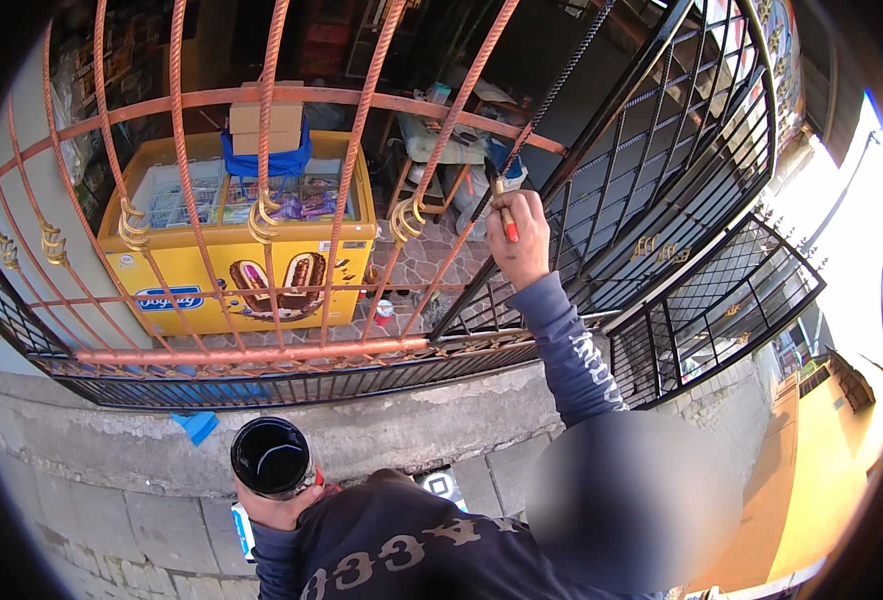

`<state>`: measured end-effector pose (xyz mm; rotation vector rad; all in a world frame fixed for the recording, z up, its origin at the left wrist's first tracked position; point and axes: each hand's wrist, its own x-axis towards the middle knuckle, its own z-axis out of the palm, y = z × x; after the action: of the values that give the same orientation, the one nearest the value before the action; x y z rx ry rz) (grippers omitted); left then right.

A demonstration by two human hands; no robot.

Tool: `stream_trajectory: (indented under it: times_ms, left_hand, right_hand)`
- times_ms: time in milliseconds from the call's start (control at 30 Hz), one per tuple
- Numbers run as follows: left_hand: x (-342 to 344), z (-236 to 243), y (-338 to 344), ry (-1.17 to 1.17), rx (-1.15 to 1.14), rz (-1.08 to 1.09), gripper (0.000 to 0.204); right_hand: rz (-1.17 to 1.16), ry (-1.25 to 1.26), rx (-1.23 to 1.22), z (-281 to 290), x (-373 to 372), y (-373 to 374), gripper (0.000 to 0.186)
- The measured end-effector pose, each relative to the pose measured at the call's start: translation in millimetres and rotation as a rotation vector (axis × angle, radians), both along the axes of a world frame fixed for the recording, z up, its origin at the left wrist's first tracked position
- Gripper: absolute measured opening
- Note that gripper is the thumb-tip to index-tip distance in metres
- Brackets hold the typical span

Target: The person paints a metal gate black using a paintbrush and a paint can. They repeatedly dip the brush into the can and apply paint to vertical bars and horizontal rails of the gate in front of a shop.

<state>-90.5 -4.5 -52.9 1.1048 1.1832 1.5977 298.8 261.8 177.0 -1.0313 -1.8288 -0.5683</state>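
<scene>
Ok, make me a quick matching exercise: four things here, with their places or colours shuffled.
1. paintbrush
2. paint can
3. chest freezer
4. cardboard box

A. yellow, behind the bars
B. in the right hand
C. brown, by blue sheeting
D. in the left hand

Pairs: 1-B, 2-D, 3-A, 4-C

Open slots between bars, hemmed by metal on most sides.
Between the upright orange bars [366,100], a hand could pass, except where brass-coloured curls [263,222] and the upper rail [311,96] crossed; behind stood the yellow freezer [231,236]. The dark twisted bar [564,80] stood at the brush [509,224]; rightward, a black frame [611,105] blocked passage. Along the grille's lower edge ran a black railing [291,390].
</scene>
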Motion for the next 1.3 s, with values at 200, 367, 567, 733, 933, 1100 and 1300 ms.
stream_trajectory:
  times_ms: [200,367,567,733,933,1100,1300]
  left_hand:
    - [-4,1,-3,0.067,0.017,0.017,0.116]
    - [-2,8,-4,0.038,-0.001,0.032,0.114]
    - [-3,16,-3,0.078,-0.03,0.026,0.112]
    - [-3,15,2,0.086,0.008,0.007,0.11]
    - [-2,11,2,0.099,0.034,0.006,0.112]
    - [-4,8,1,0.061,-0.009,0.014,0.114]
    - [-4,10,1,0.049,-0.025,0.033,0.115]
  right_hand:
    - [-0.079,0.11,0.079,1,-2,7,0.016]
    - [-0.132,0.189,0.119,23,7,1,0.012]
    - [-0.107,0.166,0.107,27,5,-3,0.014]
    - [-0.082,0.068,0.069,28,-1,2,0.015]
    - [-0.066,0.056,0.129,36,-4,3,0.015]
    - [-0.076,0.214,0.206,44,-9,4,0.012]
    - [-0.162,0.167,0.319,54,-8,7,0.016]
